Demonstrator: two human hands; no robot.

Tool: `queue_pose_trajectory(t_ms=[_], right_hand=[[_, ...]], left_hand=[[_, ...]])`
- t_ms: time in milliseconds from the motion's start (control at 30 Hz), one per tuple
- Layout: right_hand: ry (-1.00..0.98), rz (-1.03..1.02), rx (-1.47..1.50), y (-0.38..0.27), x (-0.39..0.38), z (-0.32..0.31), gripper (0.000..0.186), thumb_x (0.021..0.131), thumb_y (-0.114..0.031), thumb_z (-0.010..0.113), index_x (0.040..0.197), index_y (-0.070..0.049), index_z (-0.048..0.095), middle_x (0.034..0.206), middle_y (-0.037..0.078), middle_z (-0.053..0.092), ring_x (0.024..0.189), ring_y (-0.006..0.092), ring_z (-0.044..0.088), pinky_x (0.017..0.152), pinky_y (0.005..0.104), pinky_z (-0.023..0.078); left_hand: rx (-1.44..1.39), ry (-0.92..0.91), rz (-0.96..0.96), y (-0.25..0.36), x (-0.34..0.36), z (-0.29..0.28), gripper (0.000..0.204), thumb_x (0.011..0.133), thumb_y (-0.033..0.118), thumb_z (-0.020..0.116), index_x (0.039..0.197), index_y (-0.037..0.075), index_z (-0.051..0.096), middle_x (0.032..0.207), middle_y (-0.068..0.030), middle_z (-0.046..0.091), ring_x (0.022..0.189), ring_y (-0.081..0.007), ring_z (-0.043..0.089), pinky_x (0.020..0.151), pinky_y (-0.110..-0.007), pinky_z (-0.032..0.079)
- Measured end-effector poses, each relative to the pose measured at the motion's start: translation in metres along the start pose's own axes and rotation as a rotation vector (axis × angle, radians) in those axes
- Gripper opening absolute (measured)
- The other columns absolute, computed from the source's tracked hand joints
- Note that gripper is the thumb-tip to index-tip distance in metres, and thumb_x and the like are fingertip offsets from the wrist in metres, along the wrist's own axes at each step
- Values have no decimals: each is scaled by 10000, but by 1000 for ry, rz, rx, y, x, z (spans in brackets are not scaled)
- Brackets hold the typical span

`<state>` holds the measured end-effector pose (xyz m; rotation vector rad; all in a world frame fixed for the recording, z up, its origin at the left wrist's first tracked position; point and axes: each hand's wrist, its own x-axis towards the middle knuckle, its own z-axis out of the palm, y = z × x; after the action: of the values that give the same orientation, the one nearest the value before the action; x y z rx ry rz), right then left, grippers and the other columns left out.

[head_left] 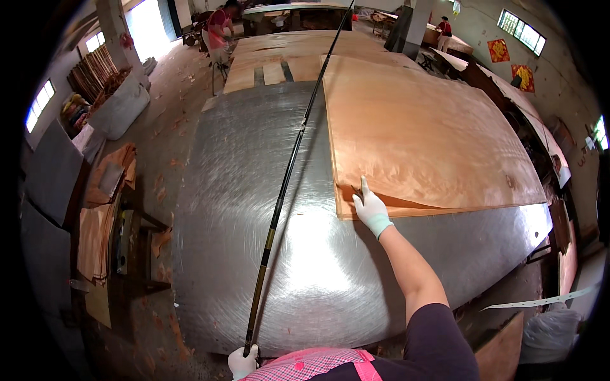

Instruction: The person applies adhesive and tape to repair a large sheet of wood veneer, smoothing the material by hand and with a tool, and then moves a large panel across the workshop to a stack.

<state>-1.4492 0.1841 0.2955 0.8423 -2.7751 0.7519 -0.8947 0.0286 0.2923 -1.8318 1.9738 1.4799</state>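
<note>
My left hand (243, 363), in a white glove, is closed around the lower end of a long black pole (277, 209). The pole slants up and away across the metal-topped table (235, 152). My right hand (372, 209), gloved too, is at the near left corner of a stack of thin orange-brown wood veneer sheets (432, 133). Its fingers grip the top sheet's corner, and that sheet's near edge bows up, leaving a dark gap below. A small dark shape shows beside the fingers; I cannot tell what it is. The fingertips beneath the sheet are hidden.
More veneer (286, 47) lies beyond the table's far side. A person in red (219, 28) stands at the far left, another person (444, 32) at the far right. On the left, a low stand (136, 235) sits beside folded veneer pieces (95, 244). Scraps litter the floor.
</note>
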Motion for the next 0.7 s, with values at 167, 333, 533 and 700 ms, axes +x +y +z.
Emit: queue_pose_trajectory(t_ms=[167,333,533,700], right_hand=[[63,590,870,-48,4,20,523,950,-449,586,1274,-39,595,731,66,623,502,137,576,453,312,457],[171,989,1172,-54,8,48,263,943,-221,612,1145,-53,593,686,29,561,447,128,509,379,285,358],[365,844,1477,-71,-4,-23,57,954,-107,592,989,-68,569,666,-27,482,460,69,408,375,240,306],[267,719,1328,-93,-150,-85,160,971,-141,583,1092,-41,616,590,-36,467,431,66,412,371,238,312]], left_hand=[[-4,34,9,-27,6,5,342,877,222,720,636,-7,640,531,-30,566,461,-97,514,459,-294,401],[-2,-24,90,-26,-1,1,396,912,364,668,730,12,663,591,-52,590,522,-147,523,520,-336,432],[197,26,134,-1,-13,-25,408,907,438,641,826,41,690,684,-130,638,635,-263,595,631,-413,456],[427,127,265,-41,43,-38,405,910,457,599,847,72,705,738,-142,664,721,-304,646,684,-428,477]])
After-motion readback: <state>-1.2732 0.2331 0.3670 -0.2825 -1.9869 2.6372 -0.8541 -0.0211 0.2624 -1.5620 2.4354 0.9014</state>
